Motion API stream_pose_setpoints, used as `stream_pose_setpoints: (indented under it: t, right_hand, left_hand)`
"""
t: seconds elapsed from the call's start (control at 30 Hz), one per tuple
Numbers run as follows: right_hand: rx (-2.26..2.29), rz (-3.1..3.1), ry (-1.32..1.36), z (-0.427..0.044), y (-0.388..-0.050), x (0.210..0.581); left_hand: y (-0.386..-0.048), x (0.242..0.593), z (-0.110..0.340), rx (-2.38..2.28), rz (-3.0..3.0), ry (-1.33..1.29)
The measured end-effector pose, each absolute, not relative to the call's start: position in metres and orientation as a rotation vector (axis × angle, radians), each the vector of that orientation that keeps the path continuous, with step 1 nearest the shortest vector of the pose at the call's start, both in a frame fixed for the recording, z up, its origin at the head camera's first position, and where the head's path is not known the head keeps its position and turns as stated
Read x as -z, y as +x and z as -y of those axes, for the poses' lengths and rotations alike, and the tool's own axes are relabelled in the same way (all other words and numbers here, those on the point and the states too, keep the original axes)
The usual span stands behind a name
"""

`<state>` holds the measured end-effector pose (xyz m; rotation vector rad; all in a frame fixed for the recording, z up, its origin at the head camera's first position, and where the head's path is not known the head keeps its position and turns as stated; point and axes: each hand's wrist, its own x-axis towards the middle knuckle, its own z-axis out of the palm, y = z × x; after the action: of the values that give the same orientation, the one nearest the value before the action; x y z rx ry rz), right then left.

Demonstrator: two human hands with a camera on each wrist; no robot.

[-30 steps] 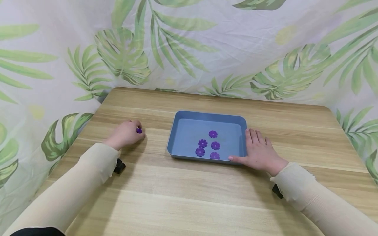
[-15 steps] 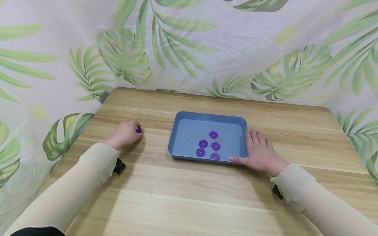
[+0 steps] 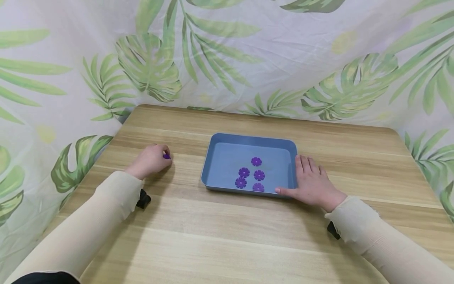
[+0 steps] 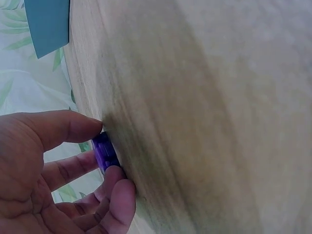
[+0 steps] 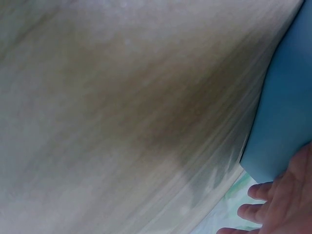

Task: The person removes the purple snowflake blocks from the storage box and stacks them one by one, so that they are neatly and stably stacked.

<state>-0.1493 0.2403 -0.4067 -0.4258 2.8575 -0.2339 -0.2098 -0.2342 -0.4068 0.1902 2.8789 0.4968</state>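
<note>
Place was tagged as an indoor staged filming corner. The far side, left and right were closed off by a pale cloth [image 3: 291,43] printed with green leaves [image 3: 147,65]; folds and creases were shown in it, so it was read as a hung backdrop. A wood-grain desk [image 3: 213,236] with rounded far corners was set close against it. Black wrist cameras [image 3: 143,199] were seen below both cuffs [image 3: 122,191]. A blue tray [image 3: 255,137] of purple discs [image 3: 259,175] was laid out mid-desk. Whether a home, lab or office was hidden behind the cloth could not be told.
</note>
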Motion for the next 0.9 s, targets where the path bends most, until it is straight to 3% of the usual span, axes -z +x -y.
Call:
stream_pose_setpoints:
  t: [0.5, 0.9]
  right_hand:
    - [0.229, -2.853, -0.406, -0.241, -0.151, 0.403]
    - [0.239, -2.837, -0.416, -0.24, -0.149, 0.404]
  left_hand:
    - [-0.221, 0.36, 0.239, -0.613, -2.766, 0.126]
    - [-0.231, 0.347, 0.18, -0.885, -2.68, 0.199]
